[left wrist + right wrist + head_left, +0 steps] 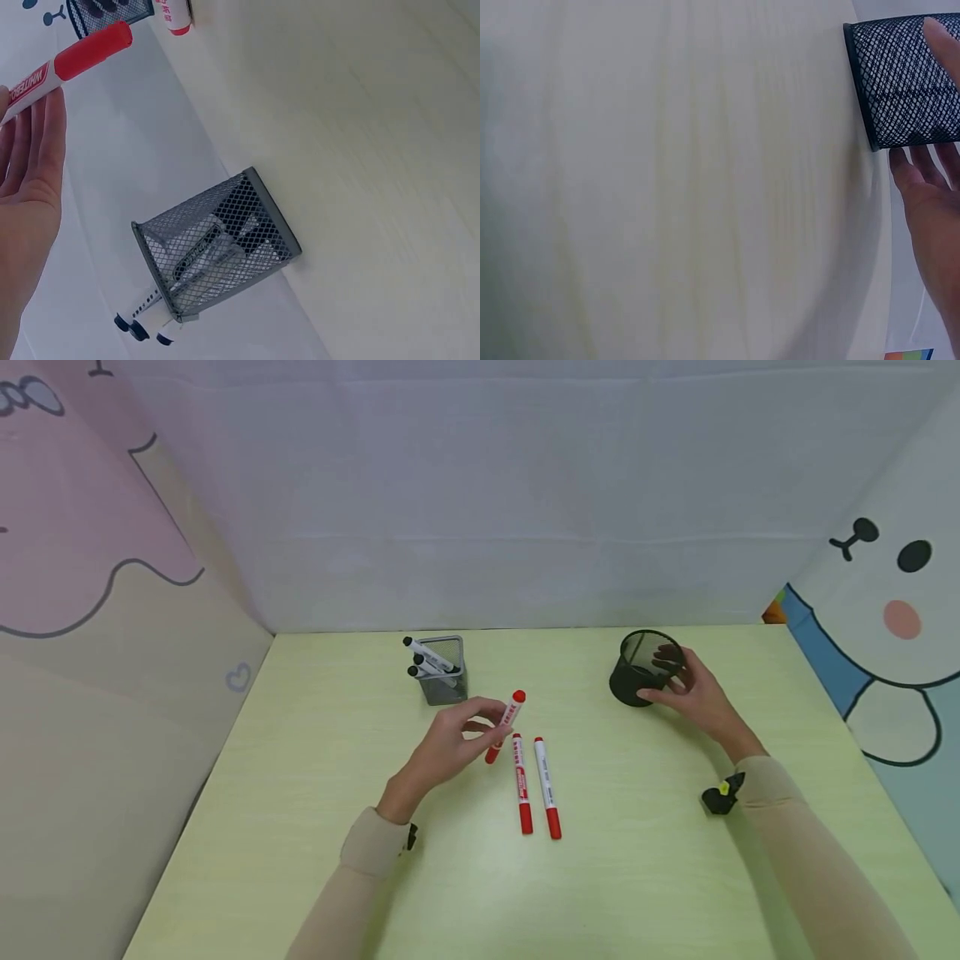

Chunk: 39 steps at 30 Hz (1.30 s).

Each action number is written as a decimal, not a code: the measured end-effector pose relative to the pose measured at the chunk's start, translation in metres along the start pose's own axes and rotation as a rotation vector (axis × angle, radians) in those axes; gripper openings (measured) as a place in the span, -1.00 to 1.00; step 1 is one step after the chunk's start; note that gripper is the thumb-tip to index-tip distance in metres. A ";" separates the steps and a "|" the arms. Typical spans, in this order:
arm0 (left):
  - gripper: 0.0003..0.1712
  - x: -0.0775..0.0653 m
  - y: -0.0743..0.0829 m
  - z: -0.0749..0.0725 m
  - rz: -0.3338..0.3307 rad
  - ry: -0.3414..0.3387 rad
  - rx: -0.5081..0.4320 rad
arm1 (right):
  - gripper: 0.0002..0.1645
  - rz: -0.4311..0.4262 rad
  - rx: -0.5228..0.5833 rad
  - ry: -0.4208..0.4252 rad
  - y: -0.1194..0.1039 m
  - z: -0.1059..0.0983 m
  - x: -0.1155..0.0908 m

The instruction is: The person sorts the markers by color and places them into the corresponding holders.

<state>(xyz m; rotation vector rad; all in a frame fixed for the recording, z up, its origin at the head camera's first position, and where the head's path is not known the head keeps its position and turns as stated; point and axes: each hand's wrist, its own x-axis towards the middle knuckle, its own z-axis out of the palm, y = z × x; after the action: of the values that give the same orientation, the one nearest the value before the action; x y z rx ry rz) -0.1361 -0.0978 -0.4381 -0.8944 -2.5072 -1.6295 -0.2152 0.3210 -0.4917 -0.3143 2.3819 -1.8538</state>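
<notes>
My left hand pinches a red whiteboard marker between thumb and fingers, tilted above the table. In the left wrist view, the red cap end of this marker points away from the fingers. Two more red-and-white markers, a left one and a right one, lie side by side on the table just below. My right hand grips the round black mesh pen cup from its right side, thumb in front and fingers behind. The right wrist view shows part of the mesh cup between thumb and fingers.
A square grey mesh pen holder stands at the back left, with several black-capped markers leaning in it. A white sheet rises behind the pale wooden table. Cartoon-printed panels flank both sides.
</notes>
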 end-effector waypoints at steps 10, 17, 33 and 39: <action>-0.62 0.011 0.004 0.008 -0.030 0.035 -0.033 | -0.06 -0.009 -0.009 0.001 0.002 0.000 0.001; -0.65 0.022 0.009 0.016 0.023 0.088 -0.053 | -0.07 -0.009 -0.002 -0.005 0.000 -0.001 0.000; -0.64 0.044 0.017 0.032 0.012 0.130 -0.109 | -0.05 -0.005 0.001 -0.008 -0.001 -0.004 -0.002; -0.66 0.052 0.018 0.038 0.019 0.161 -0.122 | -0.05 -0.016 0.011 -0.010 0.001 -0.004 -0.002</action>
<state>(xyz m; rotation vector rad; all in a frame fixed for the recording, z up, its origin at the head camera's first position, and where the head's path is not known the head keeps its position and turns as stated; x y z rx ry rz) -0.1606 -0.0366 -0.4241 -0.7590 -2.3094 -1.7869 -0.2144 0.3254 -0.4917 -0.3419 2.3693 -1.8668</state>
